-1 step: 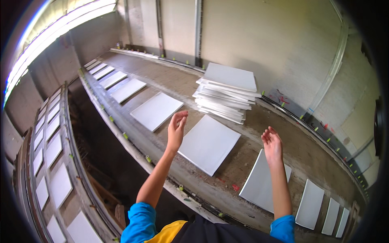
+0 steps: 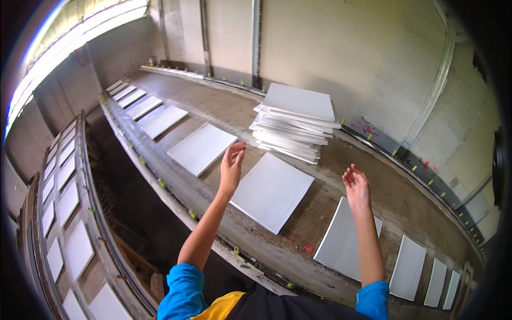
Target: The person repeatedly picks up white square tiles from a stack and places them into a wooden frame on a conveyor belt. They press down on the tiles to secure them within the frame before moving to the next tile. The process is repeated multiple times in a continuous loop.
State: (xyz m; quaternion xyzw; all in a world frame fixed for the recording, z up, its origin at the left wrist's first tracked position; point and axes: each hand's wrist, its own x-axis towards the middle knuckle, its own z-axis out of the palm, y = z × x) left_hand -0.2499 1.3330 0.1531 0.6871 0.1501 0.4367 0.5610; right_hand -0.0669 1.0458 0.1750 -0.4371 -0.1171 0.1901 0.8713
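Observation:
Both of my hands are raised above a long brown bench (image 2: 224,101) and hold nothing. My left hand (image 2: 231,169) is open, fingers loosely bent, between two flat white rectangular sheets. The middle sheet (image 2: 273,193) lies just to its right, and another white sheet (image 2: 202,149) lies to its left. My right hand (image 2: 358,188) is also open, with slightly curled fingers, above a white sheet (image 2: 337,242) that my forearm partly covers. Beyond the hands, against the wall side, an uneven stack of white sheets (image 2: 298,101) stands on the bench. What the sheets are made of I cannot tell.
More white sheets lie in a row along the bench, including a narrow-looking one (image 2: 408,266) at the right. A second bench (image 2: 98,226) with several sheets runs along the left, across a dark gap (image 2: 144,197). Small green clips (image 2: 192,213) line the bench edge. A pale wall (image 2: 330,48) rises behind.
The view has shifted slightly, so the bench and stack appear a little further left. My hands stay open in nearly the same pose, and no sheet has visibly moved.

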